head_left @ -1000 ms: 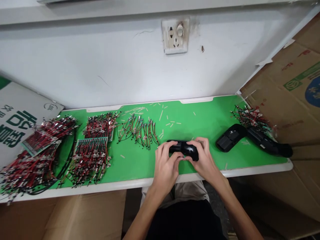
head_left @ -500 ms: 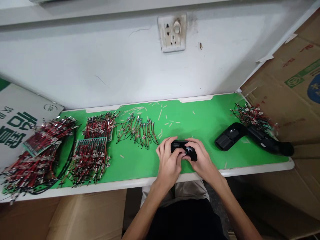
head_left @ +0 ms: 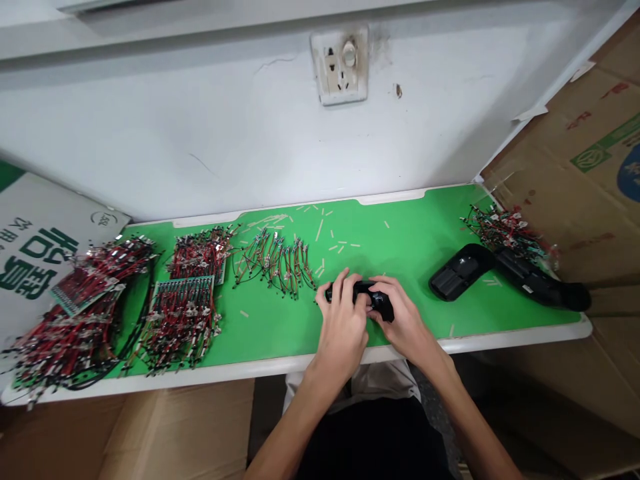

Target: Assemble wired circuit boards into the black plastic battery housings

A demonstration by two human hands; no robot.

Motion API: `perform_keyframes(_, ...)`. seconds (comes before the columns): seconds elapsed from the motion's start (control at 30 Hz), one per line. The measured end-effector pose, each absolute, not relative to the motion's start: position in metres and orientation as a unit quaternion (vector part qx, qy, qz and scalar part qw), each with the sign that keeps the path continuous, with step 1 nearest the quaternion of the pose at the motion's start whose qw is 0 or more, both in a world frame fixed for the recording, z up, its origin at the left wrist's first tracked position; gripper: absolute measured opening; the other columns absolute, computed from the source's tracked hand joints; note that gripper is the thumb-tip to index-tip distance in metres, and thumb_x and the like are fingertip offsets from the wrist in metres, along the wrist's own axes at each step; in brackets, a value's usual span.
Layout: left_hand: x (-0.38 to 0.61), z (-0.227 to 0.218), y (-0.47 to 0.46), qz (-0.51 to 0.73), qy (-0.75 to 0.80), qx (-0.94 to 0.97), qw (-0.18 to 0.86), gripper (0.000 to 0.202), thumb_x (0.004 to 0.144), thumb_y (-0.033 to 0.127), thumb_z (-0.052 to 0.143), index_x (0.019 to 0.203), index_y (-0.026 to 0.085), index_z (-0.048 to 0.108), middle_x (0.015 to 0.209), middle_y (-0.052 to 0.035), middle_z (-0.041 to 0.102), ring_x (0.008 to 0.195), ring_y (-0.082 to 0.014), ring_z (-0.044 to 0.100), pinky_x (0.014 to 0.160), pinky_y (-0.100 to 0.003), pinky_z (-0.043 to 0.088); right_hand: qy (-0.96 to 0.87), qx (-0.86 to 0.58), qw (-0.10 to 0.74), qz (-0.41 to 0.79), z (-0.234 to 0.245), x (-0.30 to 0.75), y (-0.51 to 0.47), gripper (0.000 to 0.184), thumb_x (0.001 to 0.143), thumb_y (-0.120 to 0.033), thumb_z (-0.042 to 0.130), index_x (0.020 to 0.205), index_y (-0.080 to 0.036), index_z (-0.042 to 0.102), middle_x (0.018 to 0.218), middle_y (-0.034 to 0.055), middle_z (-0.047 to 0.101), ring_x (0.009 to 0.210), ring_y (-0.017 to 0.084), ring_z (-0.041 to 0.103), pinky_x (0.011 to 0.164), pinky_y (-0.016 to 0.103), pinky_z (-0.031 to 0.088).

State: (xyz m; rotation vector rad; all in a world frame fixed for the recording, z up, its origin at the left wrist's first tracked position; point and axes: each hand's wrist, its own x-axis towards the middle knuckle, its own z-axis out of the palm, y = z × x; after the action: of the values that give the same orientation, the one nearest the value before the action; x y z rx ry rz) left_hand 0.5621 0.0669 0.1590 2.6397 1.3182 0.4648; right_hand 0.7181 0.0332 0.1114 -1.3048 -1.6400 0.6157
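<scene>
Both my hands are at a curved black plastic housing above the near edge of the green mat. My left hand is closed over its left part, with the fingers lying across the top. My right hand grips its right end, thumb on the inner side. The fingers hide most of the middle, so small parts inside cannot be made out. To the left of my hands lies a loose row of thin wired parts. To the right rests another black housing, hollow side up.
Bundles of red-wired circuit boards cover the left of the mat, beside a printed white carton. At the right lie a longer black housing and a wire heap. Pale strips are scattered about. A cardboard box bounds the right side.
My left hand has shifted its hold, its fingers now stretched over the housing's top and left end. The right hand stays almost in place. The view has moved slightly.
</scene>
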Motion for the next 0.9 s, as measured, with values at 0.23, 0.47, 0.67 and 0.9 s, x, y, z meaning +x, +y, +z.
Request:
perform_keyframes(0.23,0.564,0.164,0.066,0.140,0.444,0.882,0.079,0.039,0.080,-0.004,0.047,0.109,0.017,0.063,0.142,-0.0179,0.056,0.147,-0.0378,0.039,0.110,-0.067,0.033,-0.667,-0.529,0.458,0.255,0.111,0.718,0.034,0.046,0.093,-0.005,0.053,0.133,-0.027,0.049,0.142,0.0102,0.054,0.135,0.025,0.053,0.115,0.047,0.046)
perform_keyframes(0.47,0.562,0.155,0.068,0.157,0.438,0.882,0.078,0.041,0.078,-0.006,0.048,0.107,0.018,0.062,0.141,-0.0167,0.055,0.146,-0.0347,0.040,0.109,-0.062,0.034,-0.663,-0.527,0.464,0.260,0.111,0.718,0.033,0.042,0.095,-0.008,0.054,0.133,-0.027,0.050,0.141,0.0107,0.054,0.134,0.027,0.054,0.114,0.049,0.047)
perform_keyframes(0.67,0.555,0.150,0.077,0.172,0.423,0.885,0.090,0.029,0.088,0.000,0.050,0.104,0.021,0.062,0.139,-0.0142,0.058,0.138,-0.0312,0.049,0.107,-0.058,0.033,-0.660,-0.526,0.469,0.261,0.111,0.717,0.033,0.038,0.097,-0.012,0.055,0.132,-0.028,0.051,0.140,0.0106,0.055,0.133,0.027,0.055,0.113,0.049,0.047)
perform_keyframes(0.9,0.534,0.159,0.112,0.158,0.350,0.904,0.190,0.040,0.091,0.031,0.067,0.128,0.023,0.052,0.121,-0.0086,0.071,0.104,-0.0242,0.069,0.098,-0.042,0.049,-0.670,-0.515,0.470,0.255,0.108,0.720,0.035,0.033,0.099,-0.017,0.057,0.129,-0.027,0.051,0.138,0.0115,0.057,0.132,0.028,0.056,0.111,0.048,0.049)
